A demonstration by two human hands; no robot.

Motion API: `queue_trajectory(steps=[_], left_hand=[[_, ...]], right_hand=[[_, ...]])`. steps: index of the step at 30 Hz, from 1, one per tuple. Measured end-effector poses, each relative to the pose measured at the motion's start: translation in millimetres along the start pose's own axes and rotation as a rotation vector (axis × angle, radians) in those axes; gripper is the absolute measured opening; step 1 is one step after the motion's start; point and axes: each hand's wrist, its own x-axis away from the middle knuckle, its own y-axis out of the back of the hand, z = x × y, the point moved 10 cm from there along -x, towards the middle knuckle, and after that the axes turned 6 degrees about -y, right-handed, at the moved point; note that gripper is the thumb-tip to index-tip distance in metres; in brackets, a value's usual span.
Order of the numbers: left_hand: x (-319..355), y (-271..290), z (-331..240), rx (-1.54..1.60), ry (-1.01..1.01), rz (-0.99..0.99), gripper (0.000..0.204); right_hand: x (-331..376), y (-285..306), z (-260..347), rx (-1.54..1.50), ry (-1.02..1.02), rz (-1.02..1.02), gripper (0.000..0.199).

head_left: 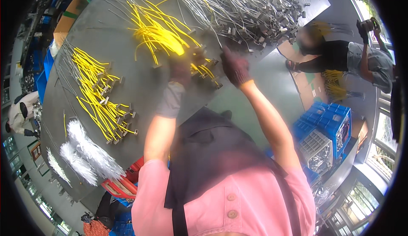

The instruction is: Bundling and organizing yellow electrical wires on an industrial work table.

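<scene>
On the dark tabletop (127, 72), yellow cables (159, 36) with grey wire ends and small metal connectors spread out. My left hand (180, 70), in a dark red glove with a grey cuff, is closed on a bunch of them. Their yellow lengths narrow toward the glove, and connectors (208, 72) show past its right side. Its fingers are partly blurred. My right hand (236, 67), in a matching glove, is just right of those connectors. A thin grey wire runs down to its fingertips; blur hides whether the fingers grip it.
Another yellow cable pile (95, 91) lies left, with white fibre-like bundles (87, 151) nearer. Grey cables with dark connectors (263, 21) heap at the far right. Blue crates (325, 121) and a light crate (316, 149) stand right. One person (361, 61) is at right, another (23, 112) far left.
</scene>
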Motion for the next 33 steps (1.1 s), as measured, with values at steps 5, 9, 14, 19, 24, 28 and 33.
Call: queue_trajectory(steps=[5, 9, 14, 19, 24, 28, 33], left_hand=[[-59.4, 15.7, 86.2, -0.008, -0.124, 0.082, 0.027], [-49.4, -43.6, 120.5, 0.106, 0.022, 0.181, 0.027], [-82.1, -24.1, 131.8, -0.115, -0.180, 0.218, 0.023], [-51.5, -56.8, 63.5, -0.481, -0.456, 0.153, 0.025], [-26.6, -77.8, 49.0, -0.419, -0.512, 0.163, 0.026], [-48.0, -20.3, 73.1, -0.391, -0.429, 0.082, 0.028], [-9.5, -32.0, 109.5, -0.504, -0.387, 0.170, 0.034]], right_hand=[[111.0, 19.2, -28.6, -0.613, -0.179, 0.325, 0.031], [250.7, 3.8, -122.3, -0.691, -0.483, 0.514, 0.029], [450.1, -31.9, -233.3, -0.371, -0.646, 0.833, 0.028], [536.7, -30.2, -276.8, -0.241, -0.584, 0.851, 0.027], [570.2, -14.9, -295.6, -0.291, -0.692, 0.774, 0.029], [564.7, -7.7, -297.6, -0.329, -0.650, 0.770, 0.028], [521.5, -7.7, -289.6, -0.503, -0.573, 0.626, 0.030]])
